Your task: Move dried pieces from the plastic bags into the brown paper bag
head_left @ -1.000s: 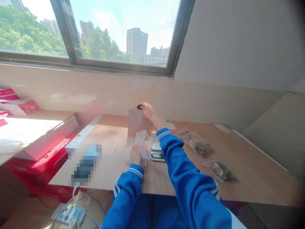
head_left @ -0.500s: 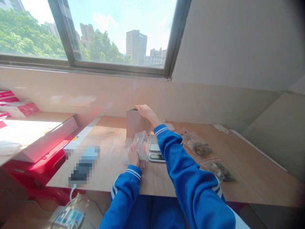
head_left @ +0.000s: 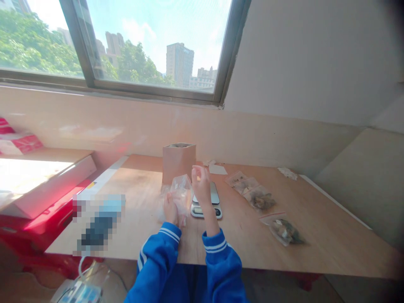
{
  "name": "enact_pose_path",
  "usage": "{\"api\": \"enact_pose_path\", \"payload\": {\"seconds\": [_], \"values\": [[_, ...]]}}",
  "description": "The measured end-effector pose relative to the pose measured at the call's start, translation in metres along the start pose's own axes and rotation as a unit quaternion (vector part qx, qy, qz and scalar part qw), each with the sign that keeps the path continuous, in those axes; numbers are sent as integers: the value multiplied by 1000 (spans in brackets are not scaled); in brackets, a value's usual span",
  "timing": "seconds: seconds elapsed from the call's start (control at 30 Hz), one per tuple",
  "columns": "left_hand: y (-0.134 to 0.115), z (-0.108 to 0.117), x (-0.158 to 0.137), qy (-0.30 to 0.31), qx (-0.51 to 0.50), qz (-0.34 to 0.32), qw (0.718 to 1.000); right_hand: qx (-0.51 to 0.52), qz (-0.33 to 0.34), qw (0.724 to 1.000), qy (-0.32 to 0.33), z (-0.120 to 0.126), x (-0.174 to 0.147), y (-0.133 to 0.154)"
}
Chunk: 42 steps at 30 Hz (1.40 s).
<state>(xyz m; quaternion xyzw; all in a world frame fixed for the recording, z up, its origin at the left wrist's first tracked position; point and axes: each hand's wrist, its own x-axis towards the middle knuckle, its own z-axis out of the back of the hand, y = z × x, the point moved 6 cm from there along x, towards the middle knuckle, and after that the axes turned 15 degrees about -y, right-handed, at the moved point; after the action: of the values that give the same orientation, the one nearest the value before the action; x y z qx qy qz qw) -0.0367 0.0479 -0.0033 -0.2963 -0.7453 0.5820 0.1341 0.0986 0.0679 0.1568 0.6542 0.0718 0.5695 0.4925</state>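
My left hand [head_left: 171, 209] is closed around a clear plastic zip bag [head_left: 182, 191], which stands partly upright in front of a brown paper bag [head_left: 179, 162]. The paper bag's mouth gapes at the top, and its contents are too dark to tell. My right hand [head_left: 201, 183] is raised over a white digital scale [head_left: 215, 193] with its fingers curled together. Whatever those fingers pinch, if anything, is too small to make out. My right hand and wrist cover part of the scale's plate and display.
Filled zip bags [head_left: 259, 199] lie to the right, with another bag of dark contents [head_left: 285, 230] nearer. A white paper [head_left: 217, 169] lies behind the scale. At the left lies a blurred-out object [head_left: 101, 223] with a cable. A lower red-sided table [head_left: 47, 210] stands farther left.
My right hand has left the paper bag's top edge and come back toward me, over the scale. My left hand still holds the plastic bag. The view has shifted slightly.
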Motion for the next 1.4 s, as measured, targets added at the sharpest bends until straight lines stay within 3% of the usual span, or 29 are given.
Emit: {"api": "enact_pose_path", "payload": {"seconds": [0.17, 0.3, 0.47, 0.6, 0.67, 0.9, 1.03, 1.2, 1.4], "values": [[-14, 1, -8, 44, 37, -104, 993, 18, -191, 981, 2, 20, -71, -43], [-22, -2, -26, 100, 61, -205, 972, 79, -283, 955, -43, 42, -79, -64], [-38, -7, -48, 170, 84, -182, 965, 119, -293, 944, -91, 79, -66, -68], [-60, -14, -69, 307, 115, -123, 937, 115, -261, 953, -100, 101, -60, -67], [-67, -15, -76, 338, 127, -87, 928, 125, -256, 955, -88, 105, -58, -67], [-68, -22, -85, 310, 125, 2, 943, 116, -304, 945, 37, 86, -71, -61], [-73, -17, -84, 214, 63, -46, 974, 111, -349, 928, 68, 81, -82, -60], [-85, -5, -81, 149, 39, -101, 983, 103, -366, 910, 167, 71, -94, -57], [-92, 3, -70, 154, 39, -148, 976, 115, -363, 918, 113, 73, -93, -63]]}}
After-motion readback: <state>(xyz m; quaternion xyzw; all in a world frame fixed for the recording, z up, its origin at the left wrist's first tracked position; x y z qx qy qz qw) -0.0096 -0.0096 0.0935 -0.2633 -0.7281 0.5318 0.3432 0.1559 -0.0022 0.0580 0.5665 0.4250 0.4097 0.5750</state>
